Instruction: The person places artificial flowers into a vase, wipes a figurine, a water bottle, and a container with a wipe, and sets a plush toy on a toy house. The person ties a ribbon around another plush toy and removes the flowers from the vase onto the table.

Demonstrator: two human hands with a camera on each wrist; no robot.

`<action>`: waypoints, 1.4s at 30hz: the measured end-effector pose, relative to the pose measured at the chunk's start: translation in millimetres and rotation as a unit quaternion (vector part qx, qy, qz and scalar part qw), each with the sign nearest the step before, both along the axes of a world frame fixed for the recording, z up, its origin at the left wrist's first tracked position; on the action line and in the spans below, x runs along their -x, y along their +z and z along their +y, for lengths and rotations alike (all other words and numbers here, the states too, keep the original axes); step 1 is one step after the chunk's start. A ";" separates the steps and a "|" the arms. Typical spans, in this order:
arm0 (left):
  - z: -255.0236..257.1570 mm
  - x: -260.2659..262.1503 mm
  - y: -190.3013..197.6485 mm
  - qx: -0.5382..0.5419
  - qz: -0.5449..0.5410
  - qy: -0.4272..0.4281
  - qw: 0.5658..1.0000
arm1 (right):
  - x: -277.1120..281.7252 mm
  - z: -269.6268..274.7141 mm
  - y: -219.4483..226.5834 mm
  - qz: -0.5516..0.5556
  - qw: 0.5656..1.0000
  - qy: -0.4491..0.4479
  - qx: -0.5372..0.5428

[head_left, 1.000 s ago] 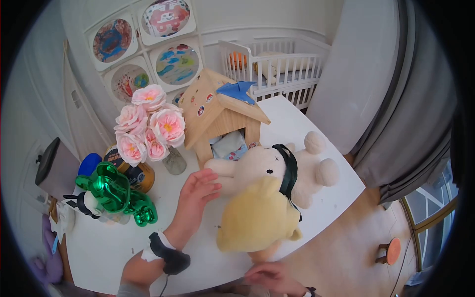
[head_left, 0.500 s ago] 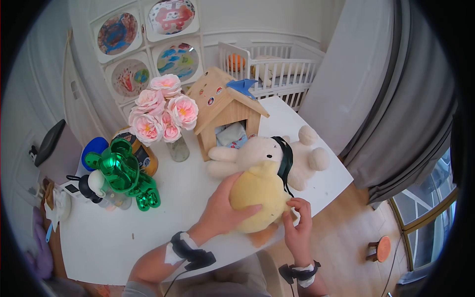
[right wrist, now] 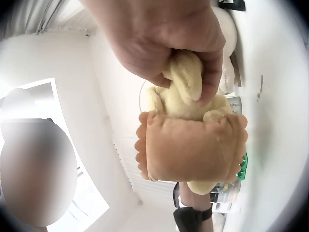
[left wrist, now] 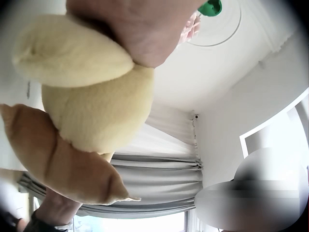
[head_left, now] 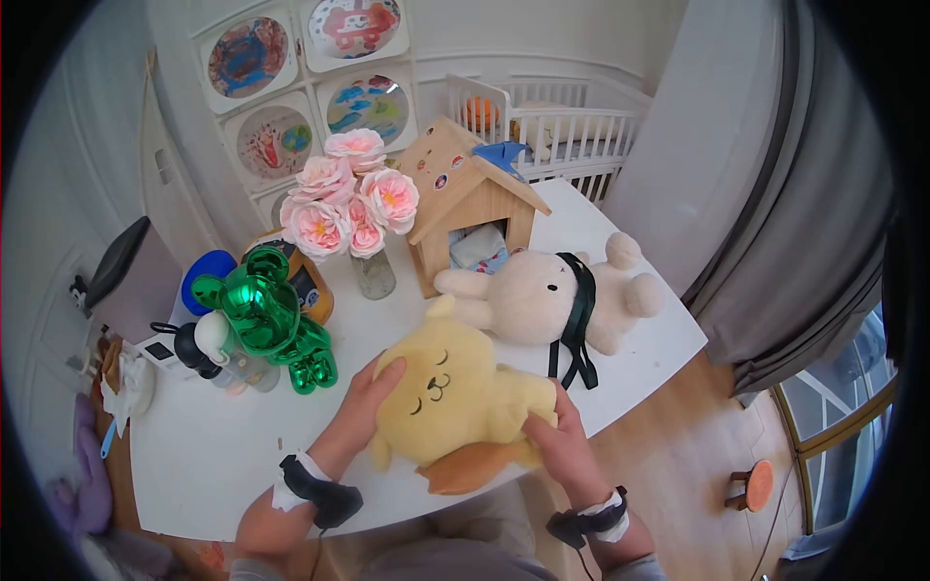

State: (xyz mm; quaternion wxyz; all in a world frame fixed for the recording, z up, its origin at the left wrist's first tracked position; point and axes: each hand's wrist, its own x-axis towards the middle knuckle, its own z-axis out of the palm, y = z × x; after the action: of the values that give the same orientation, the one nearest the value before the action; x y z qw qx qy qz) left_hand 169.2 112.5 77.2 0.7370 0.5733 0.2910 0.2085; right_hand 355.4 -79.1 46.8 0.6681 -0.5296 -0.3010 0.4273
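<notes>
Over the near edge of the white table, a yellow plush dog [head_left: 441,378] with closed stitched eyes lies on its side between both hands. My left hand [head_left: 360,412] grips its head, thumb on the face. A leg of the dog [right wrist: 187,79] is pinched in my right hand [head_left: 565,441], as the right wrist view shows. Along the dog's near side hangs a brown pillow-shaped piece [head_left: 468,470] with scalloped ends. Just beyond, a white plush rabbit [head_left: 523,310] lies on the table, a dark green ribbon [head_left: 582,305] around its neck.
A wooden toy house [head_left: 475,198] with cloth inside stands behind the rabbit. Pink flowers in a glass vase [head_left: 375,276], a shiny green bear figure [head_left: 262,315] and bottles [head_left: 218,344] occupy the left side. The table's right edge [head_left: 668,368] drops to a wooden floor.
The left hand came from beside the rabbit to the yellow dog, and the right hand rose from the table's edge to its leg. The dog turned face up and shifted left, off the rabbit.
</notes>
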 end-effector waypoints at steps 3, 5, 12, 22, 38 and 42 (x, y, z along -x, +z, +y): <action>2.8 15.2 -10.3 0.018 -0.005 -0.026 0.999 | -3.1 10.7 -5.2 -0.078 0.996 -0.027 -0.038; -5.8 19.4 0.7 -0.042 -0.031 -0.034 0.998 | -6.3 14.6 -5.5 -0.138 0.989 -0.033 -0.050; -2.7 11.0 49.9 -0.272 -0.082 -0.001 0.959 | -37.8 13.2 57.0 0.062 0.974 0.158 -0.150; 0.9 -44.3 113.3 -0.270 -0.140 0.012 0.952 | -87.2 40.3 114.3 -0.033 0.992 0.070 -0.104; -22.0 -39.4 119.4 -0.662 0.072 0.034 0.745 | -56.1 17.8 117.3 -0.366 0.885 -0.020 -0.286; -24.6 -35.4 125.0 -0.641 0.079 0.017 0.763 | -43.3 9.8 140.2 -0.528 0.787 -0.134 -0.292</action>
State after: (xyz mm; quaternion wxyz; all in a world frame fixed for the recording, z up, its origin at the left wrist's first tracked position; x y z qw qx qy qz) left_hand 204.6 87.9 202.2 0.1685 0.9216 0.1559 0.3131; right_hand 398.7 -69.3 187.1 0.5785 -0.4876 -0.6427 -0.1207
